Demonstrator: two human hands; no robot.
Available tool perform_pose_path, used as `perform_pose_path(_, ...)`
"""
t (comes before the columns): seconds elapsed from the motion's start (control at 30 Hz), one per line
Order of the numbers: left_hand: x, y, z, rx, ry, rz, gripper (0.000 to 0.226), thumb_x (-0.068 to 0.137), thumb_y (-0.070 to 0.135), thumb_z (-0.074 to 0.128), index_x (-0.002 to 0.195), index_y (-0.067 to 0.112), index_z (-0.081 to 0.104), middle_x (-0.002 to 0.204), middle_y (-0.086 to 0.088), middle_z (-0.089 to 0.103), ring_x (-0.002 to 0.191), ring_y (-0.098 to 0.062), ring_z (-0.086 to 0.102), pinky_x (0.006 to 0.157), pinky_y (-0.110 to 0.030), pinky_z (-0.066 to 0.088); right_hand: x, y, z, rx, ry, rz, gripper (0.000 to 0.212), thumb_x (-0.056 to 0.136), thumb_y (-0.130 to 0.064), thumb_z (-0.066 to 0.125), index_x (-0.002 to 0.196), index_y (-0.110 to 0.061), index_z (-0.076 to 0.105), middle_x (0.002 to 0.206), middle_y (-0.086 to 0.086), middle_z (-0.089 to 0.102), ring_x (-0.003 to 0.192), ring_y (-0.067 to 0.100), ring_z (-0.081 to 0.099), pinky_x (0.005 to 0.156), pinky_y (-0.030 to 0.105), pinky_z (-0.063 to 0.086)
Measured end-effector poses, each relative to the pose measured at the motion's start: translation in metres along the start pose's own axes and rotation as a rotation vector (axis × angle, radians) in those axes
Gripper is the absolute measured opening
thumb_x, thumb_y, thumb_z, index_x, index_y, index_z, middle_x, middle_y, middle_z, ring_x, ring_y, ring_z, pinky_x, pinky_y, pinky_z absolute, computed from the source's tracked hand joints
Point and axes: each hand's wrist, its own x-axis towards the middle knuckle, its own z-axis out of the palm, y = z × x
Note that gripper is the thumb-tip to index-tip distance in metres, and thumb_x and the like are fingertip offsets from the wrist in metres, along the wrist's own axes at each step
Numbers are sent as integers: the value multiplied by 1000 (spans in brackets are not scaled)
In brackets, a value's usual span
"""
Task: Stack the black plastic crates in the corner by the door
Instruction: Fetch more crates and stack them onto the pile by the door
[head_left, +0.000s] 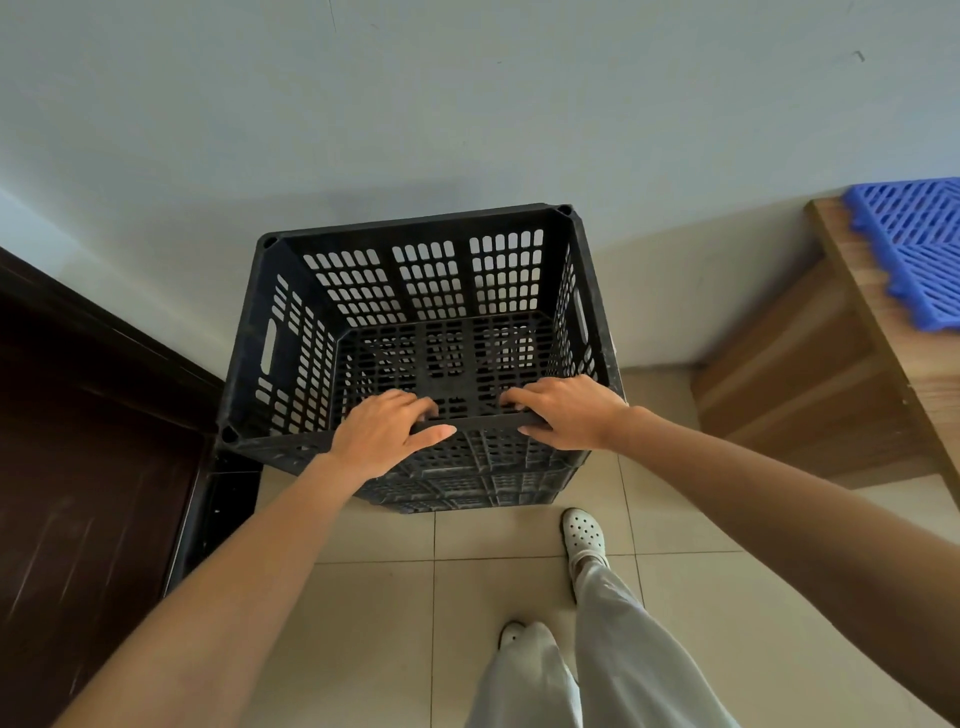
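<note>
A black perforated plastic crate (426, 291) sits as the top of a stack of black crates against the pale wall, beside the dark door. The lower crates (467, 493) show only as layered edges below its near wall. My left hand (382, 434) grips the crate's near rim, fingers curled inside and thumb along the outside. My right hand (569, 410) grips the same rim further right. The crate is empty.
A dark brown door (78, 467) fills the left side, with a black threshold strip (218, 519) at its foot. A wooden bench (852, 374) stands at the right with a blue plastic grid panel (914, 249) on it. My feet in white clogs stand on beige floor tiles (374, 623).
</note>
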Motion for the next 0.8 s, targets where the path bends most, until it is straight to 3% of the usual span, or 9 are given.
perform_pose_path(0.13,-1,4,0,77,-39,-72,83,83,81,4,116,28,60,95,8,68,102,-15,60,83,-34,47,0,-5,-4,-46,1,33,50,94,-52,46,136,-28,35,114,-6,64,102,17,63,73,36,58)
perform_pose_path(0.27,-6,10,-4,137,-48,-128,93,80,82,-3,132,26,51,115,2,67,115,-21,56,95,-40,44,1,-6,-11,-33,-151,47,62,91,-64,39,140,-27,32,122,-6,62,111,18,59,87,39,54)
perform_pose_path(0.37,-14,5,-10,85,-33,-66,85,88,74,0,139,25,48,130,3,60,127,-21,49,105,-39,37,12,-3,-33,-38,-312,-47,82,84,-80,19,147,-28,27,135,-6,54,123,17,51,100,41,45)
perform_pose_path(0.47,-25,-21,-14,54,65,-17,67,99,61,11,133,24,56,129,5,61,130,-18,48,108,-36,38,47,-4,-56,62,-237,-78,68,91,-72,21,142,-32,37,132,-9,55,121,15,53,96,39,47)
perform_pose_path(0.63,-43,-100,-29,109,181,-298,46,102,40,35,143,19,43,149,0,43,145,-19,29,117,-39,31,154,-30,-73,63,-119,-126,46,102,-44,34,145,-27,30,141,-1,47,129,21,44,99,40,45)
perform_pose_path(0.8,-56,-153,-37,-136,240,-741,69,90,26,63,148,10,28,153,-9,31,140,-26,36,110,-45,40,248,-89,-71,68,-32,-174,60,99,-26,46,153,-22,18,155,3,29,142,24,28,112,42,33)
